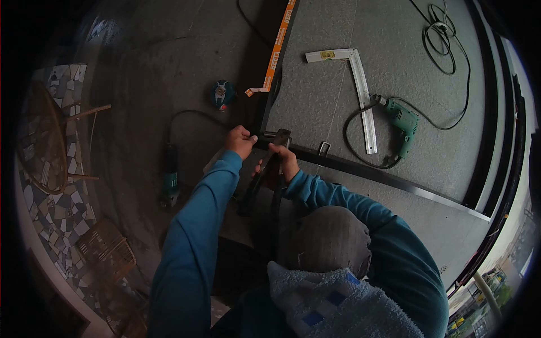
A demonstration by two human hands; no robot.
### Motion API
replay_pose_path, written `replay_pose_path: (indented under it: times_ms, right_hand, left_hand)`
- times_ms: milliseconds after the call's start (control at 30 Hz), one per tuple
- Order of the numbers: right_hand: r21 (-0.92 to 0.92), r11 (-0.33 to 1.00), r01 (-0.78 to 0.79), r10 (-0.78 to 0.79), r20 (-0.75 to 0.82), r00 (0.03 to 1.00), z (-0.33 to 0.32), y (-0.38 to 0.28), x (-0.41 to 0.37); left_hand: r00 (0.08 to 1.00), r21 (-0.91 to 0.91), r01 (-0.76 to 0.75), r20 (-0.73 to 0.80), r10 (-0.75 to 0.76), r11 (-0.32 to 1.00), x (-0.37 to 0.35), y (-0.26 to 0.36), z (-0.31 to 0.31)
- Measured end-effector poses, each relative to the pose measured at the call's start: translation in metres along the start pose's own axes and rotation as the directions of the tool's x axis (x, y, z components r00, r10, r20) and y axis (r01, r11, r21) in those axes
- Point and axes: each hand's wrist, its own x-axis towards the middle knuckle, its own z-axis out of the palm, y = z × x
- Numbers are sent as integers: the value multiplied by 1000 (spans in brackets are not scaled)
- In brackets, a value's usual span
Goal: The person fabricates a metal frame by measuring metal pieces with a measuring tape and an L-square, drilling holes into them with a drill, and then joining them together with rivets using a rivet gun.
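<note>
My right hand [286,162] is wrapped around a dark two-handled tool [280,138] that looks like a hand riveter, its short metal nose pointing left and its long handles running down toward my body. Just left of the nose, my left hand [241,142] has thumb and finger pinched together at the corner of a dark metal frame [389,181]. What the pinch holds, if anything, I cannot tell. Inside the frame lies a grey textured panel [315,107]. A small piece of rectangular metal tube [324,148] rests on the frame bar right of my hands.
A green drill [403,121] with a looped cord lies on the panel beside a white angle square [360,90]. Orange printed tape [276,56] runs along the frame's left side. On the floor are a teal round object [222,94] and a green angle grinder [171,183].
</note>
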Motion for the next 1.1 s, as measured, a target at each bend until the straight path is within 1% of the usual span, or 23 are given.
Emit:
replay_pose_path:
  times_ms: [33, 67, 100, 133, 200, 233, 300, 367, 400, 467, 500, 567, 600, 667, 800, 867, 900, 967, 1000, 1033, 1067, 1100]
  right_hand:
    - [-1, 1000, 21, -21, -37, 999, 0, -1, 0]
    - [2, 1000, -23, 23, -49, 999, -1, -2, -2]
    - [1, 1000, -18, 18, -44, 999, 4, -5, -7]
    - [4, 1000, 9, -9, -18, 1000, 9, -8, -12]
    - [14, 1000, 27, -27, -3, 1000, 7, -6, -20]
    - [27, 1000, 3, -2, -27, 1000, 3, -5, -23]
    - [32, 999, -33, 35, -44, 998, -3, -4, -32]
    - [39, 998, -48, 42, 126, 991, -11, 1, -52]
    - [40, 998, -53, 48, 128, 991, -10, 2, -62]
    - [79, 983, -167, 149, 202, 968, -9, 5, -79]
    - [85, 983, -163, 144, 201, 969, -11, 8, -79]
    - [47, 997, -58, 43, 274, 961, -9, 13, -76]
    - [47, 997, -55, 40, 279, 959, -8, 15, -71]
    - [8, 998, 69, -69, 109, 992, -10, 22, -62]
    - [22, 995, 96, -97, 97, 991, -9, 32, -49]
    - [25, 988, 151, -152, 43, 987, -4, 35, -41]
    - [24, 988, 155, -156, 43, 987, -8, 35, -34]
    - [-26, 971, 240, -239, 26, 971, -17, 37, -17]
    - [-22, 969, 245, -244, 27, 969, -8, 40, -14]
    - [18, 962, 274, -274, -31, 961, 5, 40, -10]
    - [58, 952, 301, -295, -86, 951, 16, 38, -9]
    - [65, 951, 301, -296, -81, 952, 18, 38, -8]
  left_hand:
    - [1000, -2, -3, 0, 3, 1000, -2, -2, -1]
    - [1000, -47, 5, 22, -4, 999, -6, -5, -2]
    - [999, -90, 8, 41, -4, 996, -6, -1, -4]
    - [999, -87, 3, 42, 0, 996, -4, 4, -7]
    - [992, -165, 94, 102, -78, 982, -4, 4, -8]
    - [991, -165, 101, 105, -85, 981, -3, 2, -6]
    - [983, -166, 178, 62, -170, 970, 2, 0, -6]
    - [978, -133, 206, 42, -202, 969, -3, 12, -9]
    - [974, -103, 225, 32, -223, 969, -4, 16, -11]
    - [974, -125, 224, 47, -220, 967, 0, 9, -10]
    - [976, -153, 218, 62, -211, 964, 1, 7, -8]
    - [975, -146, 218, 67, -211, 965, 1, 3, -5]
    - [975, -141, 219, 62, -212, 965, 2, 4, -6]
    - [974, -150, 224, 63, -217, 963, 2, 3, -7]
    - [978, -163, 205, 67, -196, 965, 7, -2, -4]
    - [980, -163, 198, 54, -192, 967, 6, -5, -2]
    - [982, -163, 191, 38, -187, 968, 6, -5, -2]
    - [981, -178, 191, 54, -184, 965, 5, -3, -2]
    - [980, -187, 195, 71, -184, 963, 3, -2, -3]
    - [982, -186, 188, 69, -178, 964, 2, 2, -4]
    - [983, -147, 183, 54, -177, 972, 2, 5, -4]
    - [983, -102, 183, 45, -179, 978, 2, 2, -5]
